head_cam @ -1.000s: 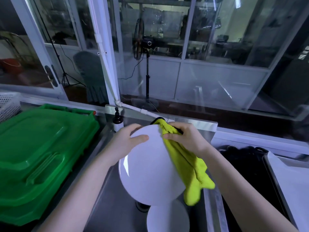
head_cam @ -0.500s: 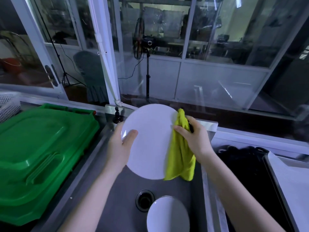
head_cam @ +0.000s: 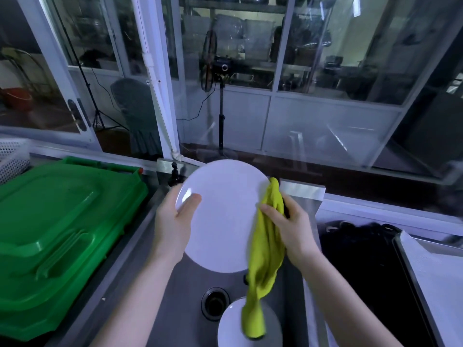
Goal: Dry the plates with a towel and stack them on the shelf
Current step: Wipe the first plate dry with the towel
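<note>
Plate (head_cam: 223, 216): white, round, held up between my two hands above the sink (head_cam: 180, 291), tilted so its face is towards me. No contact with the basin.

Left hand (head_cam: 172, 226): grips the plate's left rim. The thumb lies across the face; the fingers are behind the plate, out of sight.

Right hand (head_cam: 293, 229): closed on the yellow-green towel (head_cam: 265, 246), thumb in front, pinching the cloth against the plate's right rim. The towel bunches above my thumb and hangs in a long fold below the hand.

Below my right hand: the towel's tail hangs in front of a second white plate (head_cam: 230, 329) lying in the basin; cannot tell whether cloth and plate touch. The drain (head_cam: 215, 303) is just beside that plate, under the held one.

Left of my left hand: a large green plastic lid (head_cam: 62, 234) on the counter. Beyond it, far left, a white perforated basket (head_cam: 12, 156).

Just past my left fingertips, behind the plate's rim: a dark pump-top bottle (head_cam: 174, 175), mostly hidden.

Right of my right hand: a dark heap (head_cam: 363, 259), too dim to identify, then a metal tray (head_cam: 411, 279).
</note>
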